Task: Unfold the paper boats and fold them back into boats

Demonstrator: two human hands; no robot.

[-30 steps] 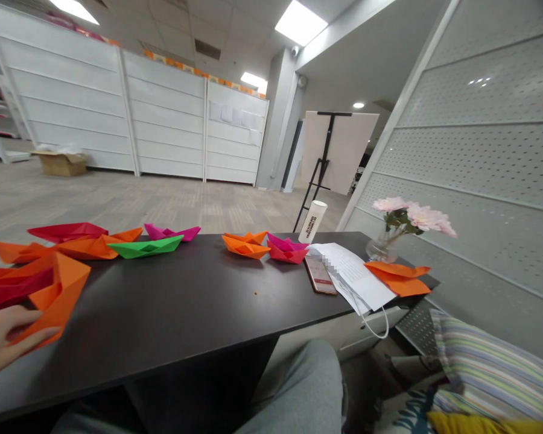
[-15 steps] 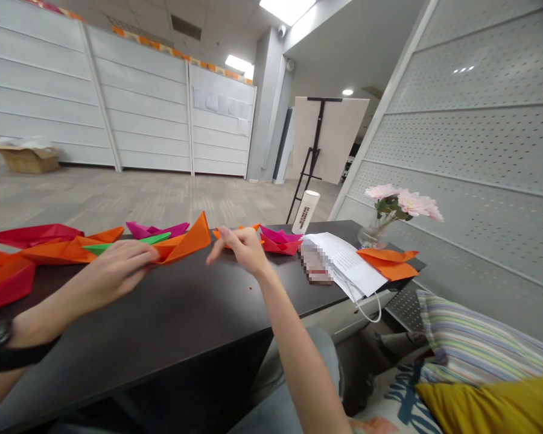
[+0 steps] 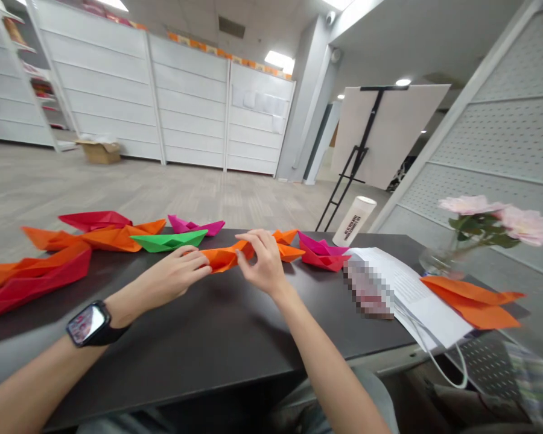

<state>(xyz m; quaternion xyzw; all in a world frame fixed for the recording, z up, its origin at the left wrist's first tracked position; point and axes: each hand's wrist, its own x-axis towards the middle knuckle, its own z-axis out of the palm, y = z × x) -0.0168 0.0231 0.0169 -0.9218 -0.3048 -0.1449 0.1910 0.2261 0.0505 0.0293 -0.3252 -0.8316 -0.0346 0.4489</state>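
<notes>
An orange paper boat [image 3: 221,259] rests at the middle of the dark table, held at both ends. My left hand [image 3: 176,274], with a watch on its wrist, has its fingers closed on the left end. My right hand [image 3: 265,262] pinches the right end between thumb and fingers. Close behind my left hand lies a green paper boat [image 3: 168,242], with a magenta paper boat [image 3: 194,226] beyond it. Another orange paper boat [image 3: 289,250] sits just right of my right hand, partly covered by it. A pink and magenta paper boat [image 3: 324,253] is farther right.
Several red and orange paper boats [image 3: 113,234] cover the table's left side. On the right are a white cup [image 3: 354,220], printed sheets [image 3: 389,283] with a blurred item, a white cable [image 3: 461,377], folded orange paper [image 3: 475,301] and a flower vase [image 3: 438,262].
My right hand, earlier apart from the orange boat with its fingers loose, now grips the boat's right end. The boat has come down level. The camera view has turned left.
</notes>
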